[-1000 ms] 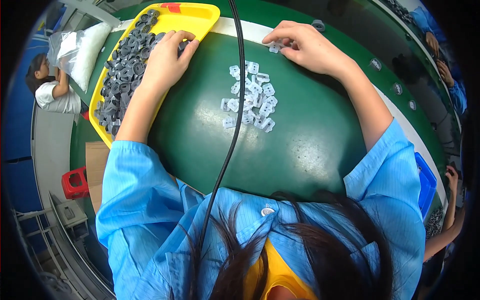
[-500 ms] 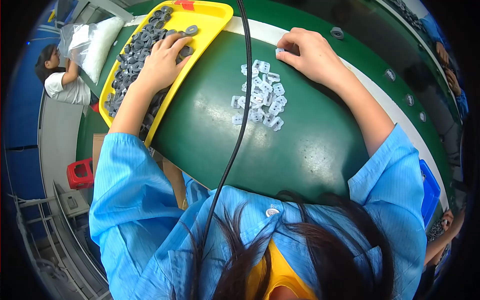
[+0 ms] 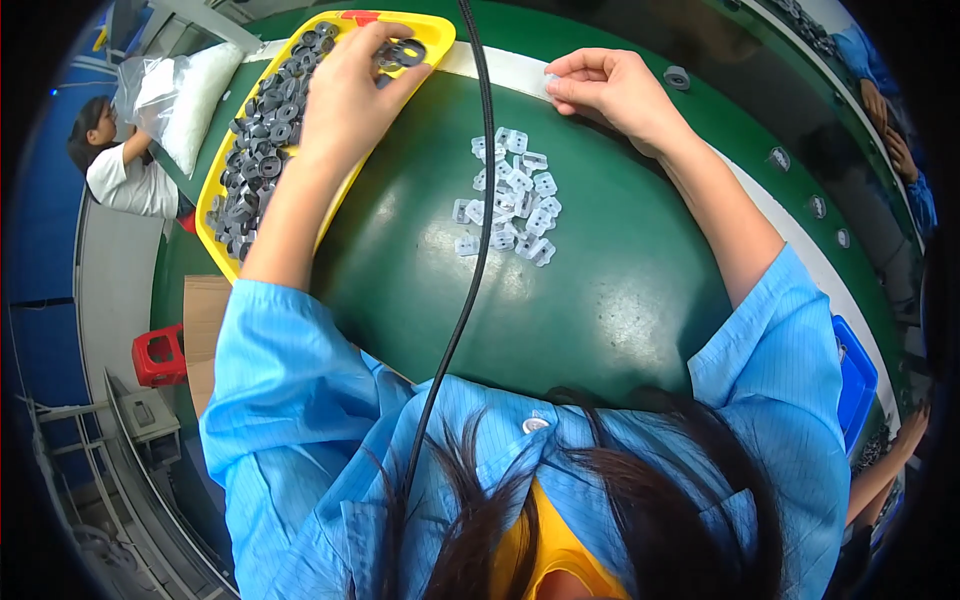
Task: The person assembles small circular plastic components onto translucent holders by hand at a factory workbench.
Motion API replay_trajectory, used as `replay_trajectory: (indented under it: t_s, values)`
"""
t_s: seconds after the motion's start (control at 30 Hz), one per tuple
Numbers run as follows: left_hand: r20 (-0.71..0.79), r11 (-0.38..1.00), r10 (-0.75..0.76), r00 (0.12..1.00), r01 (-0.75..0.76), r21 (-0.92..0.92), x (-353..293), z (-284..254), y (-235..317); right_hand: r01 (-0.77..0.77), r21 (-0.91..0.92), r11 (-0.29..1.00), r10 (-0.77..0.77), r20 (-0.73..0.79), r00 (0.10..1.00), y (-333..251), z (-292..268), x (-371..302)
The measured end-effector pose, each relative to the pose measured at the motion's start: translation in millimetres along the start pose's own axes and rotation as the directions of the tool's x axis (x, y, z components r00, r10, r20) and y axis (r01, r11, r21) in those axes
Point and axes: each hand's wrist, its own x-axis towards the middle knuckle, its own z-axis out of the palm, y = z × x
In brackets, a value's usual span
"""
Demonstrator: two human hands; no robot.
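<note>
Pinching a ring [image 3: 408,52] by its edge over the tray [image 3: 438,30], the left hand [image 3: 348,95] leaves the hole clear; the right hand [image 3: 625,98] grips a clear piece [image 3: 551,79], other pieces [image 3: 518,181] lying handily between.

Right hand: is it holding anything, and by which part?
The right hand pinches a small translucent piece; exactly which part is gripped cannot be told.

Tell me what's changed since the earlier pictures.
The left hand has moved away from the body, toward the far right corner of the yellow tray. A grey ring now shows between its thumb and fingers; whether it is gripped is unclear. The right hand still pinches a translucent piece, and the pile of translucent pieces looks unchanged.
</note>
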Motion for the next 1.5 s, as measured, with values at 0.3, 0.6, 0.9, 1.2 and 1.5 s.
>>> replay_trajectory:
  t_s: [0.3, 0.6, 0.9, 1.2, 1.5]
  values:
    - [-0.016, 0.922, -0.192, 0.981, 0.175, -0.346, -7, 67, 60, 0.008, 0.298, 0.954, 0.000, -0.026, 1.000, -18, 10, -4]
    - [0.154, 0.738, -0.211, 0.965, 0.260, -0.623, -10, 67, 59, 0.381, -0.344, 0.858, -0.463, -0.201, 0.863, -22, 15, -11]
    - [-0.153, 0.866, -0.198, 0.968, 0.099, -0.489, -17, 76, 69, 0.062, 0.114, 0.992, -0.052, -0.082, 0.995, -21, 17, -9]
    - [-0.195, 0.918, -0.014, 0.981, -0.065, -0.392, -16, 76, 66, -0.043, 0.160, 0.986, 0.018, 0.156, 0.988, -21, -3, -3]
    - [-0.054, 0.843, -0.066, 0.996, 0.027, -0.536, -12, 71, 67, 0.043, -0.137, 0.990, -0.039, 0.032, 0.999, -40, -3, -11]
